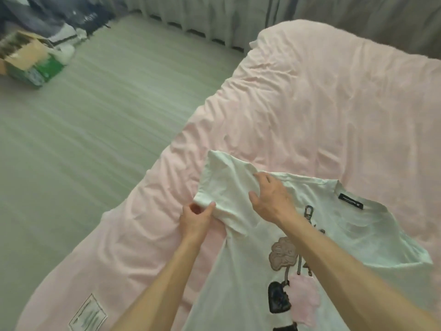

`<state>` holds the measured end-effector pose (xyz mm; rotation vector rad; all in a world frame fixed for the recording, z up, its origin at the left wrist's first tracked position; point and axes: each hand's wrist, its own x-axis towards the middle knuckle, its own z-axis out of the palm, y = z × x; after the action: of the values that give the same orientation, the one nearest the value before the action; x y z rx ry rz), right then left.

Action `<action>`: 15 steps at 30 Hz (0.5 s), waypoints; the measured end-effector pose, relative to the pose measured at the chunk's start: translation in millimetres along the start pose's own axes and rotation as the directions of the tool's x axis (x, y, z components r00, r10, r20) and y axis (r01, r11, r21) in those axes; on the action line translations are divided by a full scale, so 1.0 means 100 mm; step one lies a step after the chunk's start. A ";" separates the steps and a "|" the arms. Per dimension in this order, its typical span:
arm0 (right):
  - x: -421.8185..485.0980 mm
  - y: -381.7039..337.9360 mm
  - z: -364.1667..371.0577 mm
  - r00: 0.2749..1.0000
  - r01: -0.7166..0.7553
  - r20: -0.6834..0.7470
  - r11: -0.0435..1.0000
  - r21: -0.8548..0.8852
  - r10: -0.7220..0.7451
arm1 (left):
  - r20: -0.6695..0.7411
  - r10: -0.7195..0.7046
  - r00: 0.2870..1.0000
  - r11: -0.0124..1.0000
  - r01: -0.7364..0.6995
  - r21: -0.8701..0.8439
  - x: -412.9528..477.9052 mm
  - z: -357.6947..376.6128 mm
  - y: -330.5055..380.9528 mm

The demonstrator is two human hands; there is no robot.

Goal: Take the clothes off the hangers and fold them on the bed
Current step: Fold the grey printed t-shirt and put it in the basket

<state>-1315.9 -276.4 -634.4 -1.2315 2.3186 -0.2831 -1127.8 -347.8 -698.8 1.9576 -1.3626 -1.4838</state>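
Note:
A white T-shirt (250, 271) with a pink and black print lies front up on the pink bed cover (322, 103), collar with a black label toward the far right. My left hand (194, 219) pinches the hem of the shirt's left sleeve (224, 187) between thumb and fingers. My right hand (272, 199) rests on the shoulder near that sleeve, fingers bent down onto the cloth. No hanger is in view.
Grey-green floor (95, 103) runs along the left of the bed. An open cardboard box (26, 58) and a heap of dark clothes (55, 17) sit at the far left. Grey curtains (238, 15) hang behind the bed.

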 end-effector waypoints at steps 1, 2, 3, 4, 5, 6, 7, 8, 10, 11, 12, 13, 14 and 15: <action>0.16 -0.12 0.02 1.000 0.013 0.011 1.000 0.015 -0.014 | 0.045 -0.048 0.998 0.998 0.050 -0.040 0.10 -0.02 0.01; 0.29 -0.22 0.03 0.999 0.014 0.034 0.999 0.029 -0.015 | 0.084 -0.074 0.994 0.993 0.081 -0.081 0.19 -0.03 0.00; 0.42 -0.30 0.04 0.999 0.017 0.050 0.999 0.045 -0.019 | 0.113 -0.085 0.990 0.990 0.097 -0.106 0.25 -0.03 0.01; 0.56 -0.40 0.09 0.998 0.021 0.066 0.999 0.047 -0.024 | 0.138 -0.097 0.986 0.988 0.112 -0.110 0.30 -0.04 -0.02; 0.68 -0.44 0.10 0.998 0.026 0.063 0.998 0.063 -0.030 | 0.169 -0.089 0.982 0.989 0.106 -0.099 0.32 -0.03 -0.02; 0.81 -0.51 0.16 0.996 0.017 0.091 0.997 0.069 -0.024 | 0.190 -0.092 0.977 0.990 0.111 -0.090 0.35 -0.04 -0.07; 0.92 -0.56 0.20 0.993 0.001 0.118 0.994 0.111 -0.014 | 0.197 -0.083 0.977 0.991 0.102 -0.087 0.35 -0.04 -0.09; 1.02 -0.58 0.23 0.989 -0.031 0.148 0.986 0.165 0.006 | 0.198 -0.073 0.977 0.993 0.091 -0.081 0.36 -0.04 -0.12; 1.17 -0.62 0.28 0.983 -0.120 0.171 0.946 0.301 0.071 | 0.193 -0.063 0.979 0.996 0.075 -0.054 0.38 -0.07 -0.20; 1.25 -0.64 0.31 0.978 -0.179 0.171 0.916 0.359 0.124 | 0.188 -0.067 0.980 0.996 0.077 -0.049 0.40 -0.09 -0.23; 1.30 -0.65 0.31 0.973 -0.219 0.160 0.892 0.395 0.168 | 0.186 -0.069 0.980 0.996 0.079 -0.048 0.42 -0.11 -0.27; 1.35 -0.66 0.30 0.973 -0.224 0.147 0.875 0.429 0.177 | 0.180 -0.069 0.981 0.995 0.080 -0.055 0.44 -0.13 -0.29; 1.37 -0.67 0.28 0.976 -0.215 0.132 0.863 0.457 0.173 | 0.169 -0.069 0.983 0.995 0.081 -0.064 0.45 -0.15 -0.29; 1.39 -0.65 0.27 0.982 -0.191 0.095 0.847 0.496 0.166 | 0.154 -0.064 0.986 0.994 0.077 -0.078 0.45 -0.17 -0.29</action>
<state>-1320.6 -425.9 -676.5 -0.7459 2.1040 -0.7315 -1099.0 -375.3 -737.6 1.8929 -1.2796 -1.7250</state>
